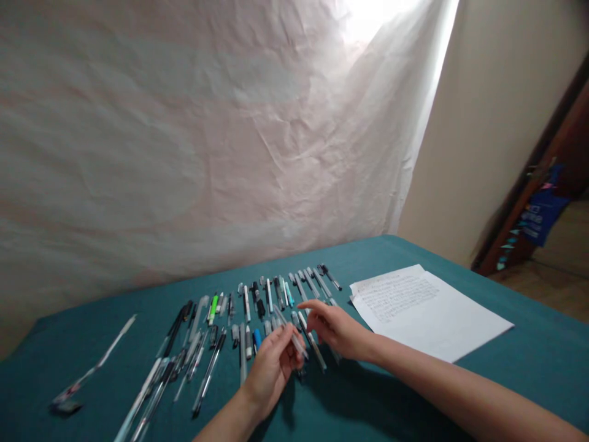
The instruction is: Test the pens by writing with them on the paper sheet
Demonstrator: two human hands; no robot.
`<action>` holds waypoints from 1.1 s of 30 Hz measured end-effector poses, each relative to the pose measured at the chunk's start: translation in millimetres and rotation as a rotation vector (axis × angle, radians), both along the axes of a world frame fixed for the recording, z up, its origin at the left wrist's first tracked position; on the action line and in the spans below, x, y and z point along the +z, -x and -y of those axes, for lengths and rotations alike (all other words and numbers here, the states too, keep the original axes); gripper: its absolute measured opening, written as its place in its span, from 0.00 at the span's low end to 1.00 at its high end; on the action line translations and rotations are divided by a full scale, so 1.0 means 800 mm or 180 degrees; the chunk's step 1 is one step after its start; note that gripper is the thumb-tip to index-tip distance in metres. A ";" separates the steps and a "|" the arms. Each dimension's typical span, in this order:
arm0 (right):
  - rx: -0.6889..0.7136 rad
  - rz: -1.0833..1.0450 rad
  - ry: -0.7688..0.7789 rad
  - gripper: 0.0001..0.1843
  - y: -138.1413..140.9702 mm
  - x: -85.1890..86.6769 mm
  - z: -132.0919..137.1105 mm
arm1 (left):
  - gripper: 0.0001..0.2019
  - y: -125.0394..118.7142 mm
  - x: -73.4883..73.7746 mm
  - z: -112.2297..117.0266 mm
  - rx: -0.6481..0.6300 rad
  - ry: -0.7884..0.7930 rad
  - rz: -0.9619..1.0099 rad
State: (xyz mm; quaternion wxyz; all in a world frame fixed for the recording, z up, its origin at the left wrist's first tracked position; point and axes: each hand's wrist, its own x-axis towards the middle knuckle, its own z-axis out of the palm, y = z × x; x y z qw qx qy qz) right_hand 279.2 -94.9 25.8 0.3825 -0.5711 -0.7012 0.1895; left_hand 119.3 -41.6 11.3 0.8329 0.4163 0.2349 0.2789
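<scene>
Several pens (257, 307) lie in a loose row on a table covered with teal cloth (543, 362). My left hand (271, 368) reaches in from below, fingers curled around a clear pen (291, 334) that points up and to the left. My right hand (338, 328) comes from the right and hovers over the right part of the row, fingers bent and slightly apart, touching or almost touching the pens beneath. A green pen (213, 306) and a blue pen (256, 339) stand out among the black and clear ones.
A white sheet of paper (427, 310) with handwriting lies to the right of the pens. One long pen (99, 362) lies apart at the far left. A crumpled white sheet hangs behind the table. A doorway shows at the right.
</scene>
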 end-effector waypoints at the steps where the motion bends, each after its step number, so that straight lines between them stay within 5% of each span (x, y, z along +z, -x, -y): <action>1: 0.0037 0.0245 -0.0105 0.19 0.001 0.001 0.001 | 0.12 -0.001 -0.001 0.003 -0.0136 -0.0055 -0.0114; 4: 0.0250 0.0936 -0.0290 0.24 0.005 0.002 0.006 | 0.15 -0.002 -0.003 0.012 -0.0438 -0.0350 -0.0509; 9: 0.0166 0.1513 -0.0437 0.16 0.009 0.007 0.008 | 0.20 -0.004 -0.002 0.019 -0.0662 -0.0850 -0.0833; 17: -0.0832 0.0273 -0.0610 0.15 -0.064 0.032 0.000 | 0.21 0.003 -0.003 0.029 -0.0951 -0.2427 -0.1051; 26: -0.1695 -0.1481 0.0296 0.15 -0.175 -0.039 0.076 | 0.13 -0.013 0.025 0.050 -0.1004 -0.4797 -0.1575; 33: -0.1823 -0.1373 0.0387 0.09 -0.186 -0.061 0.103 | 0.21 -0.090 0.007 0.082 -0.1126 -0.5330 -0.1677</action>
